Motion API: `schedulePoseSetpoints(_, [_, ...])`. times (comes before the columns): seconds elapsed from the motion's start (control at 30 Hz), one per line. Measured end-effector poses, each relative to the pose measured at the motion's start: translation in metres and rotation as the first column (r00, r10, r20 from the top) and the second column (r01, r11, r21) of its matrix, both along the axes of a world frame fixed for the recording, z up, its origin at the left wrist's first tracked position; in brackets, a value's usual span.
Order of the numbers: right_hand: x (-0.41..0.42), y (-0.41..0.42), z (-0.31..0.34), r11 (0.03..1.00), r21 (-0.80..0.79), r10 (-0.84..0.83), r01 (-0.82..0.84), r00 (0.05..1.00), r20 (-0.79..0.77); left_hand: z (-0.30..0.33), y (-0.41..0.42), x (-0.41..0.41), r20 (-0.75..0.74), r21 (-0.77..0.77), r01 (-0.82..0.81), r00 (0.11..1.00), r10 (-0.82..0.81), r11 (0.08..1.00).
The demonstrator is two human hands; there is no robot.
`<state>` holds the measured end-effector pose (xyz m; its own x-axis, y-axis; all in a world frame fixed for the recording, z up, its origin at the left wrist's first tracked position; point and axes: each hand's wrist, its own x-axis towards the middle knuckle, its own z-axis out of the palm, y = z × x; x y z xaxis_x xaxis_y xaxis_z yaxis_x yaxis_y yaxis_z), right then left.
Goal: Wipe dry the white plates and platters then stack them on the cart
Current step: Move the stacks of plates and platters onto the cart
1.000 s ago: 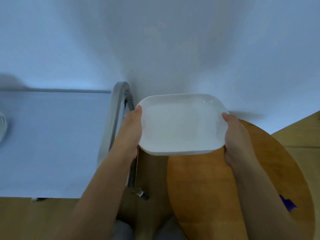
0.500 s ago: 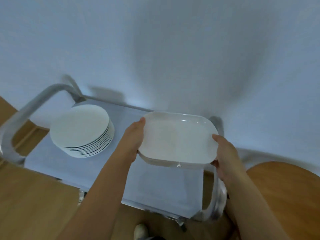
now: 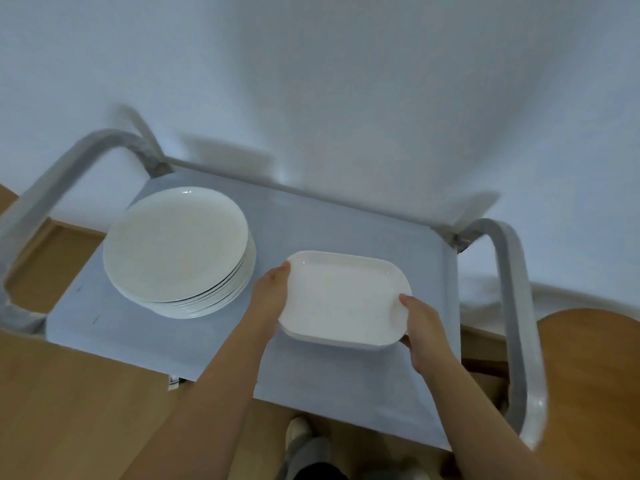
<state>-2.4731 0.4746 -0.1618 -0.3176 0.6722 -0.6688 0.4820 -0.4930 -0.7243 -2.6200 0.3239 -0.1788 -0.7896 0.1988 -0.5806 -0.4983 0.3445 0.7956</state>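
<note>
**Platter arriving over the cart shelf**

A second ago I had this platter (image 3: 341, 299) up over the round wooden table (image 3: 588, 375); now the view has swung left and the platter sits low over the right half of the cart (image 3: 346, 223) shelf, noticeably lower than half a second back. I read that as the wiping being finished for this piece and the set-down under way. I cannot tell whether its base already touches the shelf.

My left hand (image 3: 270, 296) grips the platter's left end, thumb on the rim and fingers hidden beneath. My right hand (image 3: 420, 320) clamps the near right corner the same way, thumb on top, fingers curled under.

On the shelf, the left half carries a stack of round plates (image 3: 176, 247), neatly nested, well apart from the platter's left end. The platter's underside shows layered edges, so I may be holding more than one piece, or it may be landing on platters already there; I cannot say which. The cart's tubular handle (image 3: 512, 306) rises just beside my right hand.
</note>
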Motion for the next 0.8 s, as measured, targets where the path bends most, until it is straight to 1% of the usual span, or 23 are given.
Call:
schedulePoseSetpoints(0.17, [-0.003,0.001,-0.017,0.999,-0.017,-0.052,0.052,0.999,0.014,-0.021,0.003,0.000,0.022,-0.049,0.036,0.999,-0.035,0.998])
schedulePoseSetpoints(0.23, [-0.001,0.002,-0.023,0.998,-0.020,-0.055,0.055,0.998,0.022,-0.025,0.003,0.001,0.005,-0.051,0.037,0.999,-0.037,0.998])
schedulePoseSetpoints(0.4, [0.003,0.008,-0.033,1.000,-0.007,-0.012,0.012,1.000,0.008,-0.028,0.009,0.002,-0.059,-0.069,0.038,0.997,-0.042,0.997])
schedulePoseSetpoints(0.47, [0.004,0.009,-0.034,1.000,0.002,0.003,-0.003,1.000,-0.002,-0.026,0.013,0.000,-0.043,-0.071,0.020,0.999,-0.023,0.997])
schedulePoseSetpoints(0.5, [0.005,0.009,-0.035,1.000,0.005,0.014,-0.014,1.000,-0.006,-0.024,0.014,0.000,-0.046,-0.095,0.037,0.998,-0.042,0.995])
schedulePoseSetpoints(0.53, [0.006,0.010,-0.035,0.999,0.012,0.034,-0.034,0.999,-0.010,-0.021,0.015,0.000,-0.070,-0.154,0.082,0.993,-0.094,0.985])
schedulePoseSetpoints(0.57, [0.007,0.011,-0.034,0.997,0.030,0.073,-0.073,0.997,-0.011,-0.019,0.016,0.000,-0.114,-0.266,0.150,0.976,-0.185,0.952])
schedulePoseSetpoints(0.6, [0.008,0.013,-0.031,0.989,0.064,0.134,-0.134,0.991,0.002,-0.017,0.017,0.001,-0.162,-0.412,0.209,0.941,-0.297,0.887])
schedulePoseSetpoints(0.63, [0.009,0.016,-0.027,0.972,0.108,0.206,-0.208,0.978,0.032,-0.012,0.019,0.003,-0.202,-0.560,0.239,0.889,-0.410,0.794])
schedulePoseSetpoints(0.67, [0.010,0.020,-0.022,0.946,0.156,0.277,-0.285,0.958,0.069,-0.005,0.024,0.007,-0.240,-0.661,0.237,0.833,-0.499,0.712])
schedulePoseSetpoints(0.7, [0.012,0.025,-0.016,0.913,0.203,0.338,-0.354,0.935,0.108,0.004,0.032,0.012,-0.284,-0.708,0.226,0.776,-0.563,0.669])
schedulePoseSetpoints(0.73, [0.015,0.032,-0.009,0.876,0.249,0.388,-0.413,0.910,0.144,0.015,0.043,0.020,-0.330,-0.717,0.229,0.721,-0.609,0.659])
schedulePoseSetpoints(0.8, [0.029,0.045,0.008,0.798,0.346,0.457,-0.494,0.870,0.187,0.036,0.072,0.041,-0.403,-0.695,0.284,0.607,-0.685,0.661])
